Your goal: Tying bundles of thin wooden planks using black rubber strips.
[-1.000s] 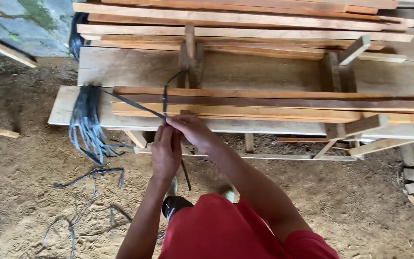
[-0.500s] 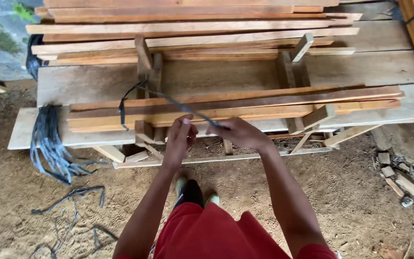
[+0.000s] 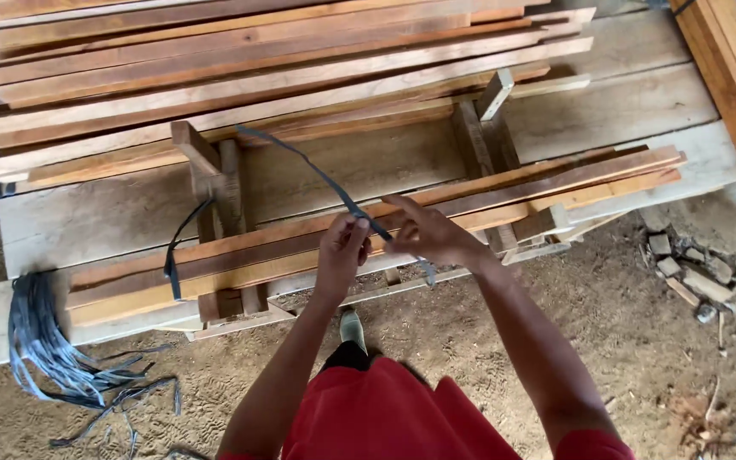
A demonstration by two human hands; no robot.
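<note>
Head view | left hand (image 3: 341, 247): fingers pinched shut on dark strap (image 3: 325, 181) | right hand (image 3: 432, 234): pinching same strap, some fingers extended | strap arcs above slat bundle (image 3: 368, 226), keeping slack off wood | spare straps (image 3: 40, 341) at bench end

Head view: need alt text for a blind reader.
Both hands, left hand and right hand, grip a dark strap over a bundle of wooden slats on a plank rack. More dark straps hang at the rack's left end above sandy ground.
</note>
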